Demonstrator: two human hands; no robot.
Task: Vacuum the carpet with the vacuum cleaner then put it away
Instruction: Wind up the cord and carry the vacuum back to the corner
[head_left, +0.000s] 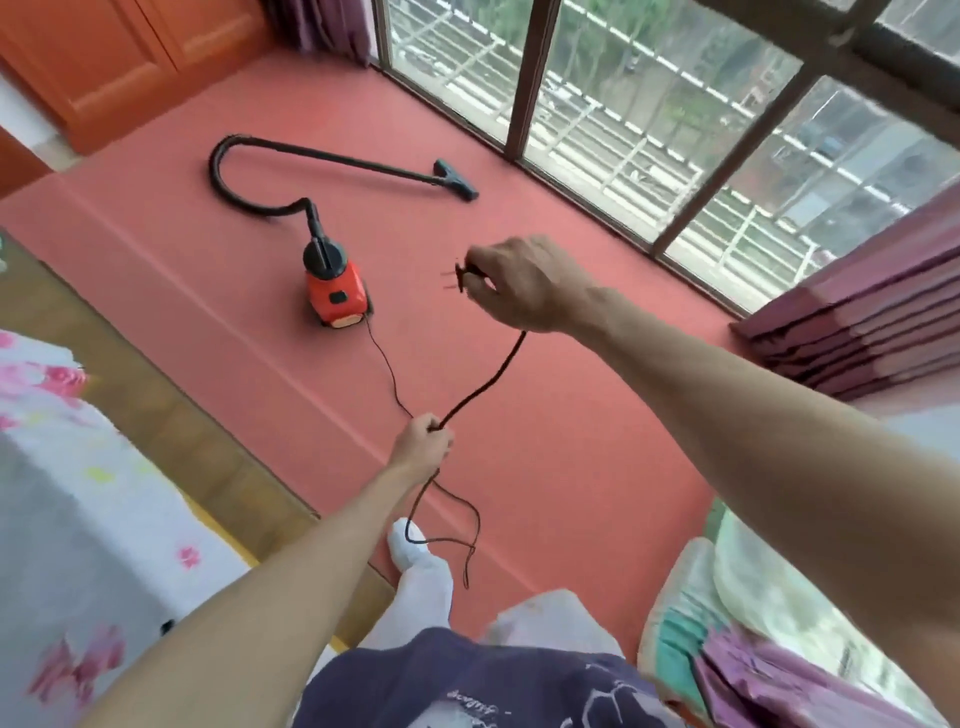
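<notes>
A small orange vacuum cleaner stands on the salmon-red carpet. Its black hose curls away to a wand and floor nozzle lying near the window. The thin black power cord runs from the vacuum's rear to my left hand, which grips it with loops hanging below. From there the cord rises to my right hand, which pinches the plug, prongs pointing left, held in the air right of the vacuum.
A large window with railings lines the carpet's far edge. Folded purple mats are stacked at right. A floral-covered bed sits left, bedding lower right, an orange cabinet far left. My white-socked foot stands on the carpet.
</notes>
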